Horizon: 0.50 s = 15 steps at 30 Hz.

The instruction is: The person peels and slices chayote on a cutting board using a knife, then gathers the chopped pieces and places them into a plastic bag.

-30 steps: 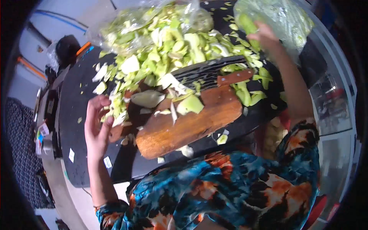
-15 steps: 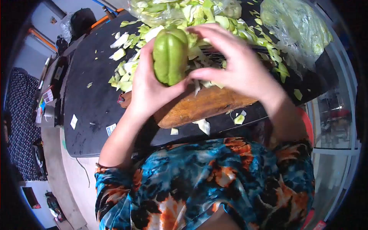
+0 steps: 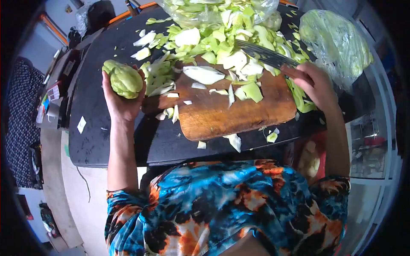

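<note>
My left grip (image 3: pixel 122 105) is curled round a bumpy green vegetable (image 3: pixel 124 80), holding it up over the left side of the black worktop (image 3: pixel 102 141). Bits of my hand show on both sides of it. My right grip (image 3: pixel 315 83) is wrapped round the brown handle of a big knife (image 3: pixel 264 54), over on the right. The blade points to the far left, above the peels (image 3: pixel 222 42); I can't tell if it touches them. The brown wooden board (image 3: pixel 239 114) lies in the middle, with a long white piece (image 3: pixel 204 75) on its left part and a light green piece (image 3: pixel 253 92) more to the right. The peels make a big heap on the far side, in front of a clear bag (image 3: pixel 181 13) with more bits inside. Another clear bag (image 3: pixel 335 47), full of green things, sits at the far right.
</note>
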Motion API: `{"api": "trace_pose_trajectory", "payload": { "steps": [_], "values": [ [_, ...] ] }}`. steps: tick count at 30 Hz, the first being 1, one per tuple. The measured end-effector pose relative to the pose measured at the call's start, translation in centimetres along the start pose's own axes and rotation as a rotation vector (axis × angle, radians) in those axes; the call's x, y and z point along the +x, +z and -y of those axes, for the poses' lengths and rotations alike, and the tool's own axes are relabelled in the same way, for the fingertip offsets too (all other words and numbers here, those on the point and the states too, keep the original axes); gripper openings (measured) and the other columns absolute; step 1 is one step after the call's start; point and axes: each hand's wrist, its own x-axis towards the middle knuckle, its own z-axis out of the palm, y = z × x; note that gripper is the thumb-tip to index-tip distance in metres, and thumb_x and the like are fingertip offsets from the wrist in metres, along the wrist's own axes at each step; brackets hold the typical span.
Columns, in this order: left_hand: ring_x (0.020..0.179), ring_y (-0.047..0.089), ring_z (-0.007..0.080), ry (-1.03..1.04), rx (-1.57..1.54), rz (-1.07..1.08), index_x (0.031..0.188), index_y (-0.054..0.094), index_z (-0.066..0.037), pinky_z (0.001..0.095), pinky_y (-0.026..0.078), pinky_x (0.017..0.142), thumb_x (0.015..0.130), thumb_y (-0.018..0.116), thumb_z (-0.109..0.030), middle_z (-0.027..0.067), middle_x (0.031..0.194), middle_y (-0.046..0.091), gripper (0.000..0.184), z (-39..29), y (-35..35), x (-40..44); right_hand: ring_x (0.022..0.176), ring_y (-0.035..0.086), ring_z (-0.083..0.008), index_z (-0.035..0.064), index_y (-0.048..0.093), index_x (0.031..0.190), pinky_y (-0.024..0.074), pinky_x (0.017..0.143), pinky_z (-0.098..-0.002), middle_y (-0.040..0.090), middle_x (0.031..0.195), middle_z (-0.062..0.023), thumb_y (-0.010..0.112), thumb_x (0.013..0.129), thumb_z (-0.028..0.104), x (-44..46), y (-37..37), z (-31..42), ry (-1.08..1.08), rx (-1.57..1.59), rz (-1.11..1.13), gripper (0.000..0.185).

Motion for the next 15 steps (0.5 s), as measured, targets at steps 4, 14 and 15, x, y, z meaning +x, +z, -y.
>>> {"api": "trace_pose_trajectory", "payload": {
  "steps": [4,14,15],
  "values": [
    [0.103,0.054,0.0295,-0.019,-0.121,-0.029,0.111,0.049,-0.004,0.0432,0.048,0.091,0.080,0.064,-0.047,0.0154,0.109,0.053,0.055,-0.6,-0.6,0.5,0.085,0.063,-0.0299,0.0035,0.057,0.106,0.0504,0.073,-0.0348,0.061,0.092,-0.0150,0.066,0.074,0.018,-3.5,0.3,5.2,-0.232,0.178,0.245,0.036],
    [0.107,0.052,0.0257,-0.053,-0.001,0.004,0.111,0.054,-0.007,0.0425,0.050,0.083,0.080,0.063,-0.049,0.0105,0.113,0.054,0.053,0.3,0.2,-0.4,0.077,0.059,-0.0284,0.0113,0.059,0.097,0.0471,0.064,-0.0397,0.058,0.082,-0.0088,0.057,0.084,0.039,1.5,5.2,4.3,-0.473,-0.236,0.309,0.030],
    [0.107,0.053,0.0252,-0.045,0.043,0.022,0.111,0.054,-0.008,0.0430,0.050,0.083,0.080,0.062,-0.050,0.0099,0.113,0.054,0.053,0.5,0.6,-0.7,0.078,0.059,-0.0296,0.0101,0.058,0.095,0.0466,0.065,-0.0399,0.058,0.082,-0.0101,0.056,0.086,0.036,3.3,5.2,3.5,-0.469,-0.258,0.244,0.028]
  ]
}}
